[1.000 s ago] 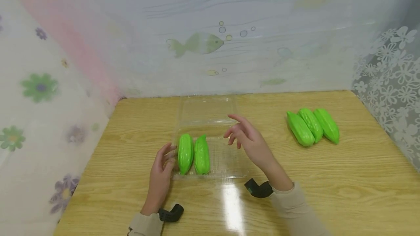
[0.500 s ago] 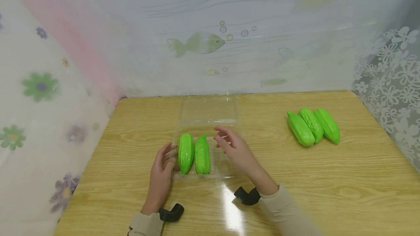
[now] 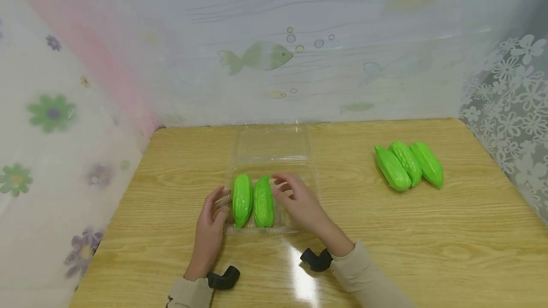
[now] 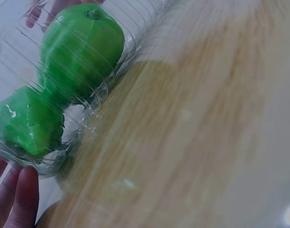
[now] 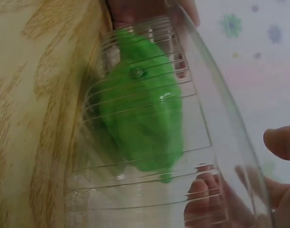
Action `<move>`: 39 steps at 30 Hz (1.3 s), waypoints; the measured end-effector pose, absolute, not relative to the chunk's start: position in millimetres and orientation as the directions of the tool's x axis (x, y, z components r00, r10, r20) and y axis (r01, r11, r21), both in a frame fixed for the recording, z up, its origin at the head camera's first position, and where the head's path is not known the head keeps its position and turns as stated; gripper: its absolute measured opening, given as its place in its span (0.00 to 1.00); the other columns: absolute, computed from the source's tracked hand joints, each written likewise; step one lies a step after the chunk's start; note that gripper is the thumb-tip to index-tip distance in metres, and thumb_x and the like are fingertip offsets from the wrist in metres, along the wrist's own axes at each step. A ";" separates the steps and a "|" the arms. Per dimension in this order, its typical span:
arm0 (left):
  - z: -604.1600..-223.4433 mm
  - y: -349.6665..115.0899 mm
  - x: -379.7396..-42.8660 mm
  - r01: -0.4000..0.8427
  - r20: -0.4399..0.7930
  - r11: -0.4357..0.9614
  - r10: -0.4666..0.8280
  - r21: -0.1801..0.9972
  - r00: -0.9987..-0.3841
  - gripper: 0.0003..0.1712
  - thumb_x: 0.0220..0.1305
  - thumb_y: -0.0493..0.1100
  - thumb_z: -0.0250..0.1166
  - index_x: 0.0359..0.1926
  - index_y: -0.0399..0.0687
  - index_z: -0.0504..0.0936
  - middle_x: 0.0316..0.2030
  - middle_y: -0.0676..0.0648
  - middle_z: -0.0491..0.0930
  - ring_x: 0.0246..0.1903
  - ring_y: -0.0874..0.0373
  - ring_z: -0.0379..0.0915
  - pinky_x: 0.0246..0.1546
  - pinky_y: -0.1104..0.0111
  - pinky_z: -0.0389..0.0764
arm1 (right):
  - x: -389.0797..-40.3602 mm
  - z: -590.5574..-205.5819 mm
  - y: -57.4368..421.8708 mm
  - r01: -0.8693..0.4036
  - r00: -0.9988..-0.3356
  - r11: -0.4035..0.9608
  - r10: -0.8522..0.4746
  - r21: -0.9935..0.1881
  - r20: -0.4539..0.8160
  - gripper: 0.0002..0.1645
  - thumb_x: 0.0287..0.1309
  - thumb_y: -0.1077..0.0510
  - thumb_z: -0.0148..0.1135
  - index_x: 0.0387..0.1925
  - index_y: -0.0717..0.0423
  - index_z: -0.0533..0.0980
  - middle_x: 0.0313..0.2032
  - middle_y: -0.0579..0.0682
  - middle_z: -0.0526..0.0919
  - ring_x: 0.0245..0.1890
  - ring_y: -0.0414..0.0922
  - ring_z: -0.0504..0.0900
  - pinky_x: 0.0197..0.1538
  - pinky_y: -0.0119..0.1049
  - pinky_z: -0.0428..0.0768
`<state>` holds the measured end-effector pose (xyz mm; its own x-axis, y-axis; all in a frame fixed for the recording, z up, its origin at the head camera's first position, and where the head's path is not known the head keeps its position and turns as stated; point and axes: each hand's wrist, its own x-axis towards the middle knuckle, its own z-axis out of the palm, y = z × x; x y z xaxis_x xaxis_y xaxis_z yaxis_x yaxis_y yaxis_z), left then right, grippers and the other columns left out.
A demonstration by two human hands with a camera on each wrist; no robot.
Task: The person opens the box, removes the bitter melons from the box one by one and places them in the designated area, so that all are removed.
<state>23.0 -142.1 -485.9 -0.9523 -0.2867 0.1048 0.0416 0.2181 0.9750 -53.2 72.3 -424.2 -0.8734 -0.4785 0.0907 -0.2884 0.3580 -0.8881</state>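
One clear container [image 3: 274, 159] lies open on the counter [image 3: 428, 246], two green gourds [image 3: 242, 201] upright inside, toward its left. Three more gourds [image 3: 407, 164] lie together at the right. The left hand [image 3: 210, 222] rests relaxed fingers against the container's left wall; the right hand [image 3: 301, 206], fingers loosely bent, unfilled, is beside the second gourd.

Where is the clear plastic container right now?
The clear plastic container lies open on the table in the head view, right of the left hand and left of three ridged green fruit-like pieces.
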 end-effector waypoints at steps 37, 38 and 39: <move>-471.2 -138.3 27.1 0.003 0.059 0.191 -0.287 0.982 -0.956 0.26 0.65 0.37 0.49 0.63 0.58 0.61 0.56 0.53 0.65 0.54 0.57 0.63 0.43 0.70 0.71 | -49.3 -431.4 71.9 -0.411 -0.726 0.520 -0.684 -0.749 -0.077 0.38 0.58 0.47 0.53 0.66 0.55 0.54 0.56 0.51 0.69 0.48 0.45 0.74 0.49 0.40 0.71; -468.5 -137.4 27.8 -0.001 0.055 0.191 -0.288 0.982 -0.956 0.26 0.65 0.36 0.49 0.63 0.56 0.60 0.56 0.52 0.65 0.54 0.57 0.63 0.43 0.70 0.71 | -49.2 -431.3 71.9 -0.410 -0.725 0.524 -0.684 -0.746 -0.082 0.38 0.58 0.46 0.53 0.66 0.55 0.54 0.56 0.51 0.70 0.49 0.45 0.73 0.50 0.40 0.70; -465.4 -136.3 28.5 0.001 0.056 0.189 -0.288 0.982 -0.956 0.26 0.64 0.35 0.49 0.63 0.54 0.60 0.56 0.51 0.66 0.54 0.56 0.63 0.43 0.70 0.71 | -49.0 -431.0 71.8 -0.409 -0.723 0.525 -0.685 -0.746 -0.086 0.39 0.58 0.46 0.53 0.66 0.55 0.53 0.56 0.51 0.70 0.50 0.46 0.73 0.51 0.41 0.70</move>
<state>28.5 -136.3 -465.4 -0.9559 -0.2882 0.0561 0.0007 0.1888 0.9820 -49.0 71.8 -431.0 -0.7232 -0.6853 -0.0855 -0.4093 0.5251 -0.7462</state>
